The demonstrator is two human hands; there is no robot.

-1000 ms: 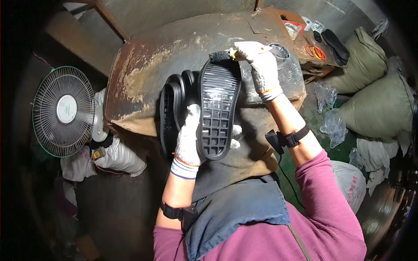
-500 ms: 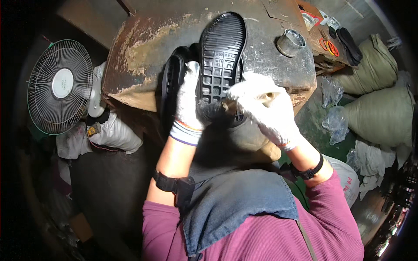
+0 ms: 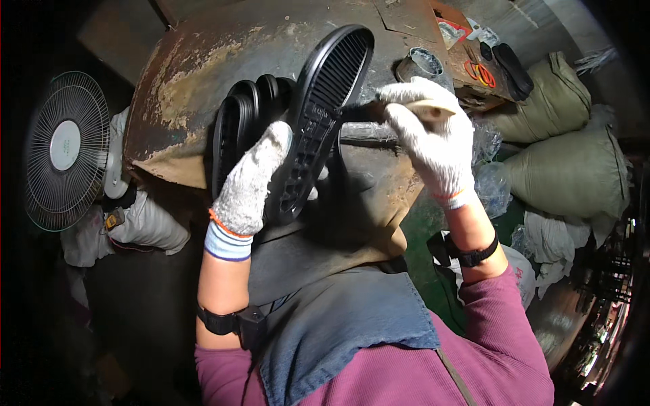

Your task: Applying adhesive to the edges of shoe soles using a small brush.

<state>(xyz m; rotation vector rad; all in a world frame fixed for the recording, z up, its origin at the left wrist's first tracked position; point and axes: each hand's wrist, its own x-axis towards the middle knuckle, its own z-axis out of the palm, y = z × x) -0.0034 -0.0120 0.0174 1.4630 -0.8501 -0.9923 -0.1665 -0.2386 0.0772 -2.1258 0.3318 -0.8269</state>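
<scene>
A black shoe sole (image 3: 318, 118) is tilted on edge, its ribbed and gridded inner side facing right. My left hand (image 3: 250, 183), in a white knit glove, is closed round its lower left side, thumb along the rim; the other fingers are mostly hidden behind it. In my gloved right hand (image 3: 437, 145) is a brush (image 3: 362, 111) with a pale handle. Its dark bristles touch or nearly touch the sole's right rim, around mid-length. Several more black soles (image 3: 233, 128) stand close together on the worn workbench (image 3: 183, 88), left of the held one.
A smeared metal can (image 3: 421, 65) stands on the bench's far right. Beyond it are orange-handled scissors (image 3: 479, 73) and black insole-shaped pieces (image 3: 512, 71). Stuffed green sacks (image 3: 569, 179) and clear plastic bags (image 3: 493, 186) lie to the right. A fan (image 3: 66, 145) stands left.
The held sole has tipped from facing up to standing on edge, and my left hand has swung down and left with it. The brush has moved up to the right rim.
</scene>
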